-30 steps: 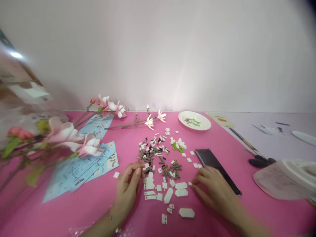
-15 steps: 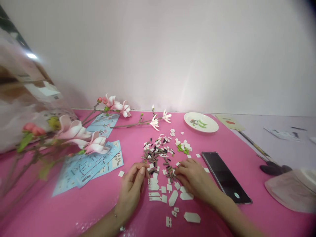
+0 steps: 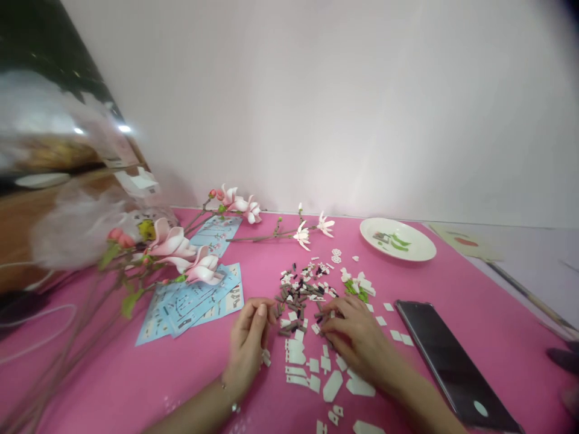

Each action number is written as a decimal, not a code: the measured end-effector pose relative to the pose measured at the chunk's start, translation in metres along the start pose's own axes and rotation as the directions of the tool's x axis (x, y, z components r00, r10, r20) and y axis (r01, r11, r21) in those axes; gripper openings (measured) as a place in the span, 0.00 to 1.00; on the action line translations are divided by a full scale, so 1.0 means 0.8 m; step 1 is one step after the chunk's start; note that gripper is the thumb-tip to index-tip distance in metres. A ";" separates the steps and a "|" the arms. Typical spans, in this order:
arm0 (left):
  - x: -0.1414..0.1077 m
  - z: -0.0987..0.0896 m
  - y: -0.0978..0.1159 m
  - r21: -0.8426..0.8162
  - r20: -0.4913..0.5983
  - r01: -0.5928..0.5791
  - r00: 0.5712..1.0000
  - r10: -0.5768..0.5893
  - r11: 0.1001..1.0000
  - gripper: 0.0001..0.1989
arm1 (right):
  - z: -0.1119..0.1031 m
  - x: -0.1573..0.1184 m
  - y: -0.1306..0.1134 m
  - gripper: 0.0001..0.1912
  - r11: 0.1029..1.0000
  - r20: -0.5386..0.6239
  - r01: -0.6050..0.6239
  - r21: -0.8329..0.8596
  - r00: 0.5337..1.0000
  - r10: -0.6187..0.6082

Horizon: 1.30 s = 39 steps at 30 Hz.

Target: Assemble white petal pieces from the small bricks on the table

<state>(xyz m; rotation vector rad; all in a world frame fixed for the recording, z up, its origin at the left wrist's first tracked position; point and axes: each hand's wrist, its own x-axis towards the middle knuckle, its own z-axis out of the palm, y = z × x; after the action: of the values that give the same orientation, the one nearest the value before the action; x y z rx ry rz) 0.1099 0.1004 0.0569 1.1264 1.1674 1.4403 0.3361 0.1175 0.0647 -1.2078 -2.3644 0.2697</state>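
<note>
Dozens of small plastic bricks, brown and white, lay heaped on the pink counter, with larger white plates spread just below. The right hand rested at the heap's lower edge, its fingers spread, curved and touching bricks, with no piece clearly gripped. The left hand sat beside the heap, its fingers bunched; whether they pinched anything could not be told. Each brick looked light, stiff and slick, likely best taken by its edges between 2 fingertips.
</note>
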 end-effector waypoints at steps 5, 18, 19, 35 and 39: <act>-0.007 -0.004 -0.006 0.124 0.049 -0.164 0.986 0.159 0.979 0.15 | 0.011 -0.007 0.031 0.10 0.991 -0.194 -0.080 -0.108 0.979 0.058; 0.015 0.006 0.051 0.229 -0.070 -0.228 0.966 0.249 0.946 0.15 | 0.058 -0.020 0.082 0.22 0.890 -0.220 0.048 -0.454 0.962 -0.164; 0.022 0.006 0.054 0.253 -0.053 -0.193 0.976 0.213 0.948 0.15 | 0.060 -0.020 0.083 0.22 0.889 -0.217 0.048 -0.455 0.962 -0.163; 0.053 0.052 0.031 0.606 0.770 -0.598 0.607 -0.198 0.524 0.23 | 0.056 -0.016 0.061 0.19 0.949 -0.275 -0.036 -0.312 0.960 -0.054; 0.057 0.045 0.032 0.518 0.795 -0.599 0.601 -0.085 0.611 0.15 | 0.057 -0.015 0.056 0.19 0.959 -0.275 -0.056 -0.277 0.961 -0.024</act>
<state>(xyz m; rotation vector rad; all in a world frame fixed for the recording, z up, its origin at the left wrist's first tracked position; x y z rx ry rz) 0.1361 0.1469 0.0910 2.3470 0.9372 0.4161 0.3519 0.1363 0.0043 -1.2968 -2.1968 -0.2296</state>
